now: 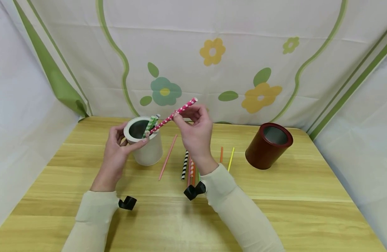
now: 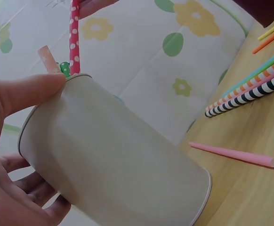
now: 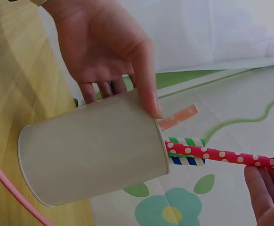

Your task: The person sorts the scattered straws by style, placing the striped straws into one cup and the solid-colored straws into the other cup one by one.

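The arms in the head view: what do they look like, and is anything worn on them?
They are a person's arms. The left hand and right hand are bare, without gloves. The left sleeve and right sleeve are long, pale cream and plain, reaching the wrists. By each cuff sits a small, blocky black attachment. No cables show.

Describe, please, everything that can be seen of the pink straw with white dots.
The dotted straw is a slim, straight, deep pink tube with white dots, apparently paper; its upper end looks pale. It slants upward from the mouth of the white can, leaning toward the person's right. The right-hand grip pinches its upper part. Its lower end is hidden at the can's mouth, so whether it touches the other straws there is unclear.
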`<action>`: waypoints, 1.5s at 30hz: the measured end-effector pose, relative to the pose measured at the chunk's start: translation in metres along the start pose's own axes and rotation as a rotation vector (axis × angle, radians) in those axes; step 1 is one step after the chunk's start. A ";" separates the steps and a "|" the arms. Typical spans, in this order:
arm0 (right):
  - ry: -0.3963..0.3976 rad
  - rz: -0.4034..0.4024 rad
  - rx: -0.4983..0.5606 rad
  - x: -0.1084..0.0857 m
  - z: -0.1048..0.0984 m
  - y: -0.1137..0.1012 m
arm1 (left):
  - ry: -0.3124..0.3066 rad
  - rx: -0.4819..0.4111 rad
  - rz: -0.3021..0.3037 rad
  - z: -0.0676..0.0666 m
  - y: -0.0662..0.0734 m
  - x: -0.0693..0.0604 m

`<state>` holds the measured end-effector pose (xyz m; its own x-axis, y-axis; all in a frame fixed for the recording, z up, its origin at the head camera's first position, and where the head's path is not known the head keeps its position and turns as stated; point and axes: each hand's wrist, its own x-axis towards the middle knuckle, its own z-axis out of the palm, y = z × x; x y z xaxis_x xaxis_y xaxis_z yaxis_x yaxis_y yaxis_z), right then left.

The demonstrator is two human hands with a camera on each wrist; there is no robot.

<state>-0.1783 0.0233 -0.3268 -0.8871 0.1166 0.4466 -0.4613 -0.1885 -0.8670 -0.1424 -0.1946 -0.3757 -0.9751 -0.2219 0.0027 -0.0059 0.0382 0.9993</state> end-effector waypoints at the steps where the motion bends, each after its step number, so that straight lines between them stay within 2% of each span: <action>1: -0.009 0.007 -0.021 0.000 0.002 0.001 | 0.000 0.009 0.001 0.000 0.001 0.000; 11: -0.088 0.170 -0.165 -0.002 0.017 0.011 | -0.007 0.014 0.003 -0.002 0.002 0.000; 16: -0.102 0.222 -0.218 -0.001 0.023 0.016 | -0.011 0.017 0.010 -0.001 0.001 0.001; 30: -0.137 0.266 -0.301 -0.004 0.030 0.026 | -0.011 0.001 0.012 -0.001 -0.001 0.001; 38: -0.146 0.303 -0.274 -0.005 0.026 0.026 | -0.014 0.000 0.010 -0.001 -0.002 0.001; 45: -0.151 0.299 -0.251 -0.005 0.022 0.027 | -0.014 -0.002 0.015 -0.001 -0.003 0.002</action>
<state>-0.1867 -0.0042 -0.3477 -0.9824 -0.0552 0.1784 -0.1813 0.0538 -0.9819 -0.1438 -0.1963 -0.3782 -0.9781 -0.2073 0.0169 0.0089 0.0394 0.9992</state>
